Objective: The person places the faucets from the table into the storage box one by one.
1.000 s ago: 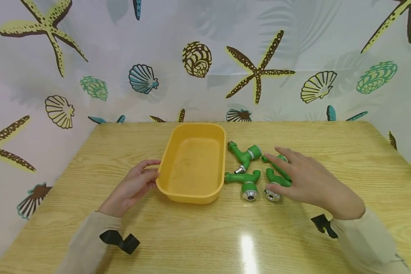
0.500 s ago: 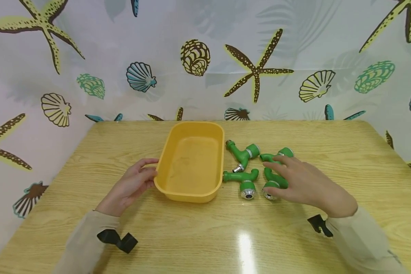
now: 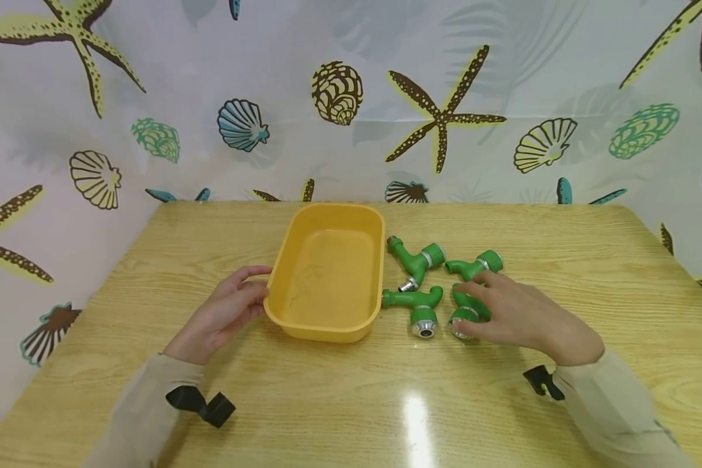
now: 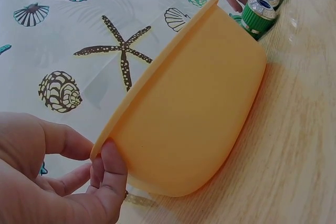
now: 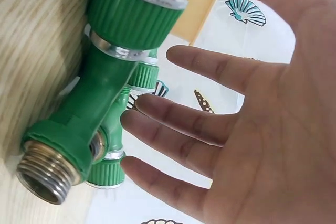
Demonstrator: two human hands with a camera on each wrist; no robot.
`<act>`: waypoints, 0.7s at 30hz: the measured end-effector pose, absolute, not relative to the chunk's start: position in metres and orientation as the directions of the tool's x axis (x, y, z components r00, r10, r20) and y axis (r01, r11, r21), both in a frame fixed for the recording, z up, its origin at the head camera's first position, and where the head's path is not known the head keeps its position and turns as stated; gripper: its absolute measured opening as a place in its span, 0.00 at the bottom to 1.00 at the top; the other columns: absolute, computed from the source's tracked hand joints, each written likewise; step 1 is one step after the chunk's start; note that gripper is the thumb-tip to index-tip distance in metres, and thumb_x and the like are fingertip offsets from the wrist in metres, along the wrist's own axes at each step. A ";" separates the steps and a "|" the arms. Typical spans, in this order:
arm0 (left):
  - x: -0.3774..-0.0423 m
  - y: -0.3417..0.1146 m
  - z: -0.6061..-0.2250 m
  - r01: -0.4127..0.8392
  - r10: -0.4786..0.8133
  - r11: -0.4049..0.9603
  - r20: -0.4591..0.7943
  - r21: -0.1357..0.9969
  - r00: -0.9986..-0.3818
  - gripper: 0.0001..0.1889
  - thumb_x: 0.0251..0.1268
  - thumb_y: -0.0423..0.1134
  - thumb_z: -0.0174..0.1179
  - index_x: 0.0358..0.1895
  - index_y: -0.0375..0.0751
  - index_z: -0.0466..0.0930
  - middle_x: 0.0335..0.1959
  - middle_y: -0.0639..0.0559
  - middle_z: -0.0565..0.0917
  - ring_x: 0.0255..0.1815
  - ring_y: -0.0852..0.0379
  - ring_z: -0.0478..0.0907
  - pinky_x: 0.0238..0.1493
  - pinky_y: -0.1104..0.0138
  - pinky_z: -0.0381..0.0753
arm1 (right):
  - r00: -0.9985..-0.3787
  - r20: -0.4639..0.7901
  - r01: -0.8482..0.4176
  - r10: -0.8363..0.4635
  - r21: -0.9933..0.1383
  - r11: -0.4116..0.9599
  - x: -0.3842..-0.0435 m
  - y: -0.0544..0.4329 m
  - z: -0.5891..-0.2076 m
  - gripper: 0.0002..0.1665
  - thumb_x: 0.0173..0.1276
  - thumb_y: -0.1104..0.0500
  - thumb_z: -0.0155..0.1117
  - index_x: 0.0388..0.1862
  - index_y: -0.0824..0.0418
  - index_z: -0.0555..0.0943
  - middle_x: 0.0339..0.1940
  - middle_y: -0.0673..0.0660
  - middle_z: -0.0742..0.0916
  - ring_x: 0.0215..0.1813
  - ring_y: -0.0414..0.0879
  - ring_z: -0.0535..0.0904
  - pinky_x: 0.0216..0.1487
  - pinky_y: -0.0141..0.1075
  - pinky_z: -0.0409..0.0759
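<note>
We see the left hand (image 3: 225,318) pinching a rounded yellow plastic tray (image 3: 327,334) by its rim, presumably to steady it; the right hand (image 3: 523,317), fingers spread, empty, hovers by a green, silver-capped tap (image 3: 463,314), one of four bunched just right of the tray.

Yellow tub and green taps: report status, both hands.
Left hand pinches yellow tub by the rim. Right hand at nearest green tap, gripping nothing. Tub empty; no obstruction seen between right hand and tap.
</note>
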State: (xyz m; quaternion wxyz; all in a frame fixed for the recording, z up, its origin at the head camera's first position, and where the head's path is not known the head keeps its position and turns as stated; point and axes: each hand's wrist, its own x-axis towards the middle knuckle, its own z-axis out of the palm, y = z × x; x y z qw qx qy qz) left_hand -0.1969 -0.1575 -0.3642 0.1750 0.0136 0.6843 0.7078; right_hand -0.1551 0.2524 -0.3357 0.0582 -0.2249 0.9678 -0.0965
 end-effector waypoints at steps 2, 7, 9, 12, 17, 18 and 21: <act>-0.197 -0.158 -0.364 -0.228 0.270 -0.003 -0.219 0.974 -0.938 0.25 0.71 0.25 0.46 0.68 0.26 0.52 0.44 0.43 0.78 0.37 0.57 0.77 0.39 0.67 0.78 | -0.895 -0.073 -0.417 -0.441 -0.217 0.882 -0.156 0.253 -0.337 0.36 0.63 0.35 0.62 0.60 0.60 0.78 0.53 0.64 0.77 0.49 0.58 0.77 0.38 0.53 0.78; -0.197 -0.158 -0.364 -0.227 0.282 -0.013 -0.215 0.974 -0.935 0.24 0.71 0.25 0.46 0.67 0.26 0.53 0.43 0.45 0.80 0.38 0.57 0.78 0.40 0.67 0.78 | -0.897 -0.087 -0.407 -0.434 -0.224 0.886 -0.158 0.252 -0.341 0.34 0.62 0.37 0.62 0.58 0.59 0.79 0.51 0.63 0.78 0.47 0.56 0.76 0.36 0.51 0.78; -0.198 -0.158 -0.364 -0.228 0.280 -0.015 -0.215 0.974 -0.936 0.24 0.71 0.25 0.46 0.67 0.26 0.53 0.43 0.45 0.80 0.38 0.57 0.78 0.39 0.67 0.78 | -0.895 -0.097 -0.406 -0.435 -0.226 0.886 -0.159 0.252 -0.341 0.34 0.62 0.37 0.63 0.58 0.59 0.79 0.51 0.63 0.78 0.47 0.55 0.76 0.36 0.51 0.78; -0.198 -0.157 -0.364 -0.228 0.277 -0.015 -0.215 0.973 -0.937 0.24 0.70 0.25 0.46 0.67 0.26 0.54 0.42 0.46 0.80 0.37 0.57 0.77 0.39 0.68 0.78 | -0.890 -0.107 -0.413 -0.444 -0.224 0.883 -0.160 0.253 -0.343 0.34 0.61 0.38 0.65 0.57 0.60 0.80 0.50 0.63 0.78 0.46 0.55 0.76 0.36 0.51 0.78; -0.197 -0.157 -0.364 -0.228 0.277 -0.021 -0.214 0.973 -0.937 0.23 0.71 0.25 0.46 0.66 0.26 0.54 0.41 0.47 0.80 0.37 0.57 0.77 0.38 0.69 0.78 | -0.873 -0.089 -0.455 -0.479 -0.205 0.867 -0.162 0.255 -0.346 0.29 0.59 0.42 0.69 0.53 0.59 0.82 0.46 0.62 0.79 0.43 0.53 0.76 0.36 0.49 0.77; -0.197 -0.157 -0.364 -0.228 0.277 -0.020 -0.213 0.974 -0.937 0.23 0.71 0.25 0.46 0.66 0.26 0.54 0.41 0.47 0.80 0.37 0.57 0.77 0.38 0.69 0.78 | -0.869 -0.083 -0.464 -0.488 -0.202 0.862 -0.162 0.255 -0.347 0.28 0.59 0.43 0.69 0.52 0.59 0.82 0.46 0.62 0.79 0.43 0.53 0.76 0.37 0.49 0.77; -0.197 -0.158 -0.364 -0.226 0.279 -0.014 -0.214 0.974 -0.936 0.24 0.71 0.26 0.46 0.67 0.27 0.54 0.42 0.46 0.80 0.37 0.57 0.77 0.38 0.68 0.78 | -0.861 -0.067 -0.484 -0.504 -0.199 0.852 -0.162 0.256 -0.349 0.25 0.59 0.45 0.70 0.49 0.59 0.83 0.45 0.62 0.79 0.42 0.53 0.76 0.36 0.49 0.76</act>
